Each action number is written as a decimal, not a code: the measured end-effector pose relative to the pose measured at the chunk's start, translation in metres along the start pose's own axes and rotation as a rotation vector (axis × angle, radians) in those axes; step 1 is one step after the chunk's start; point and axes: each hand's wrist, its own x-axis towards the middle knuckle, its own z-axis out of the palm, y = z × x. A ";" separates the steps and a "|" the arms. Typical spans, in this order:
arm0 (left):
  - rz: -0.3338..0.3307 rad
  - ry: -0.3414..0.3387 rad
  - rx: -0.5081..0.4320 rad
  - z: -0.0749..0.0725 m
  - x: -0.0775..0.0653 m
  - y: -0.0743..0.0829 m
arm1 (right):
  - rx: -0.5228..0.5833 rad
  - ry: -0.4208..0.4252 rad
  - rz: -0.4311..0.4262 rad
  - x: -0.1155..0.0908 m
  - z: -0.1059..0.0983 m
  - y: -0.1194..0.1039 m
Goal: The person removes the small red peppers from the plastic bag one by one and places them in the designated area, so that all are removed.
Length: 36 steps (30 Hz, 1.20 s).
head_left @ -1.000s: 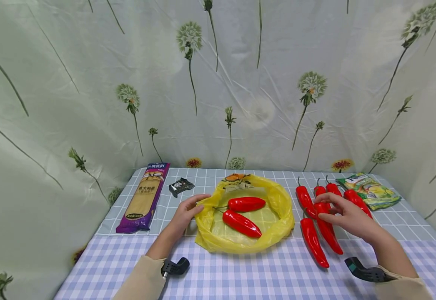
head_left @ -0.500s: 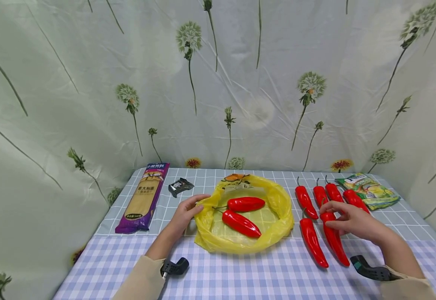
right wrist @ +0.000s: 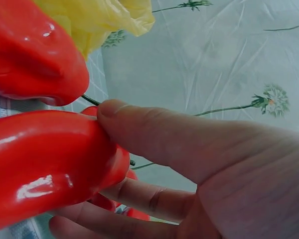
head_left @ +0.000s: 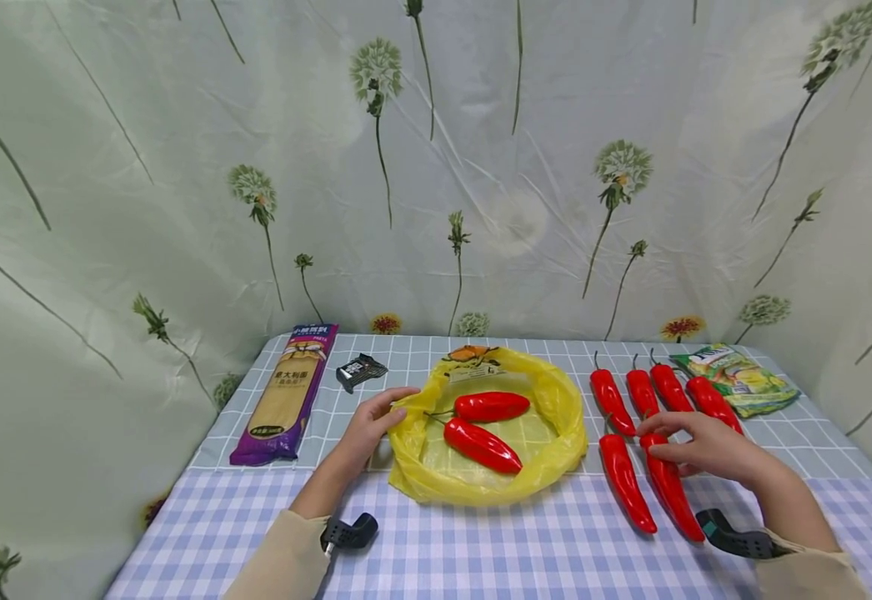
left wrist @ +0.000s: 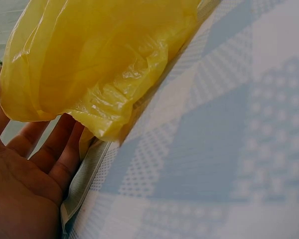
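A yellow plastic bag point(head_left: 481, 493) stands with its rim rolled open, two red chili peppers point(head_left: 483, 446) lying inside. At its left side my left hand point(head_left: 364, 429) holds the rim; in the left wrist view the bag point(left wrist: 89, 64) hides the fingertips. My right hand point(head_left: 714, 446) pinches the stem end of a red chili pepper point(head_left: 672, 492), thumb on top and fingers below. In the right wrist view, that chili pepper point(right wrist: 50, 164) fills the lower left, with another chili pepper point(right wrist: 35, 55) beside it.
Several more chili peppers point(head_left: 627, 483) lie close around the right hand. Behind them is a green food packet point(head_left: 739, 381). A purple pasta pack point(head_left: 286, 392) and a small black packet point(head_left: 361, 372) lie left of the bag. A floral curtain point(head_left: 518, 208) hangs behind the table.
My right hand has closed on a chili pepper and drawn it nearer, slightly to the right, away from the pepper behind it. The left hand has stayed at the bag.
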 end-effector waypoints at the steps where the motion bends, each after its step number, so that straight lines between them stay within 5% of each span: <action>1: 0.001 -0.002 -0.002 0.000 0.000 0.000 | -0.006 0.001 0.003 0.000 0.000 0.000; 18: -0.014 0.014 0.015 0.000 0.000 -0.001 | -0.063 0.019 -0.025 -0.002 -0.003 0.000; 27: -0.013 -0.005 -0.003 0.000 0.000 0.000 | -0.173 0.108 -0.085 -0.005 -0.005 -0.006; 36: -0.010 0.007 -0.006 0.000 -0.001 0.000 | -0.161 0.189 -0.168 -0.004 0.000 -0.024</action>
